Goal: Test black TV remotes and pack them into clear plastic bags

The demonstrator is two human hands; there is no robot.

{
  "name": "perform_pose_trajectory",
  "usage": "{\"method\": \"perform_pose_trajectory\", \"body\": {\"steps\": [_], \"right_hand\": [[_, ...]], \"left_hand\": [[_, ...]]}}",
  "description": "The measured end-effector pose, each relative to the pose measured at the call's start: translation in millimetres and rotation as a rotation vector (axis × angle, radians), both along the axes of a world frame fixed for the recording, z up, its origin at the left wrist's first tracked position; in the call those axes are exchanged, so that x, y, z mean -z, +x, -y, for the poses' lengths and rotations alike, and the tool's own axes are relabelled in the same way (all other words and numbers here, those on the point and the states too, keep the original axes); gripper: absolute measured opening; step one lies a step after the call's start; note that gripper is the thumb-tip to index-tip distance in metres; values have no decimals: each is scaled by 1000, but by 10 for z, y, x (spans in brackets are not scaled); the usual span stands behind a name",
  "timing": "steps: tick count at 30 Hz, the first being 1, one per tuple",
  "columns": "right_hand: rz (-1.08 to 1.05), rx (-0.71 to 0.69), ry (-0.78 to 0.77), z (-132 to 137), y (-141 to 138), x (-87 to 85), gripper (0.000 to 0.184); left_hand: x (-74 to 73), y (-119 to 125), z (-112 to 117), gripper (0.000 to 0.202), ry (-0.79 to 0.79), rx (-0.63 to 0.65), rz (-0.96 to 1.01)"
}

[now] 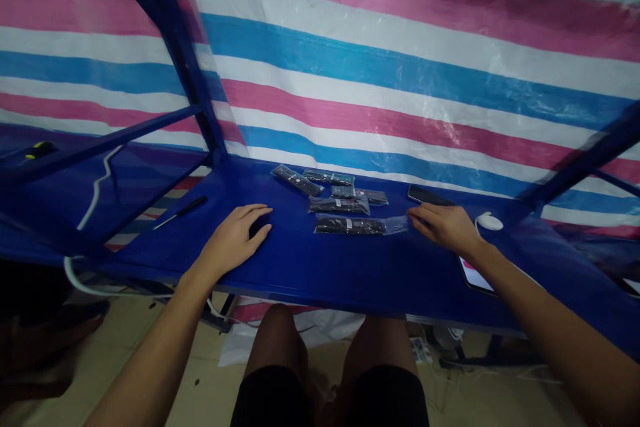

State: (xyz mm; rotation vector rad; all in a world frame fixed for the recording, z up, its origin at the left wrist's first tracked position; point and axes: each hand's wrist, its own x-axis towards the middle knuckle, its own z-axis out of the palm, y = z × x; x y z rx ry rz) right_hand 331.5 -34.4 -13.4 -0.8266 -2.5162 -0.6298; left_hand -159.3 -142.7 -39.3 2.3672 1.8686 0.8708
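My left hand [237,237] rests on the blue tabletop with its fingers spread and nothing in them. My right hand [445,225] is closed, its fingertips pinching the loose right end of a clear plastic bag. Inside that bag lies a dark remote control [350,225], flat on the table nearest me. Behind it are several more bagged remote controls: one just beyond [339,205], one to its right [360,195], one at the back [329,177] and a slanted one at the left [297,180].
A black phone-like device [429,195] lies behind my right hand. A white round object [489,221] and a lit phone [477,277] are at the right, the phone partly under my forearm. A screwdriver [183,211] lies at the left, near the blue metal frame [193,80].
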Motion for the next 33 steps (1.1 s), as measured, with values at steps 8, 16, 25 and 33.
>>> {"method": "perform_pose_trajectory", "body": {"steps": [8,16,25,33], "right_hand": [[-140,53,5,72,36,-49,20],[-434,-15,38,42,-113,-329,19],[-910,22,-184,-6,-263,-298,21],[-1431,-96,-1199,-73,-787,-36,57]], "left_hand": [[-297,1198,-197,38,-39,398,221],[-676,2124,-1273,39,-594,696,610],[-919,2099,-1244,32,-990,840,911],[-753,2099,-1156,26,-661,410,1034]]}}
